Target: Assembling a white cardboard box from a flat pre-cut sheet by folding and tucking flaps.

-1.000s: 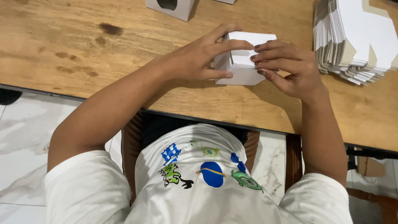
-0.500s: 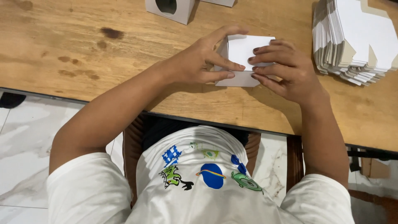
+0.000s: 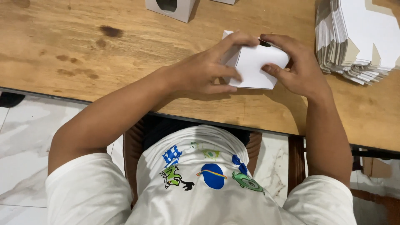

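White box [image 3: 255,66]: on the counter [image 3: 125,54], clamped between left hand [image 3: 204,73] and right hand [image 3: 298,68] to steady its folded walls; flat blanks [image 3: 358,37] stacked just right.

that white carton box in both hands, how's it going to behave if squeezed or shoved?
The white box looks like thin folded card, like the stack of flat blanks beside it, so probably light and easily dented. The left hand and right hand enclose it from both sides. Flat-sided, so likely to slide on the wooden table, not roll.
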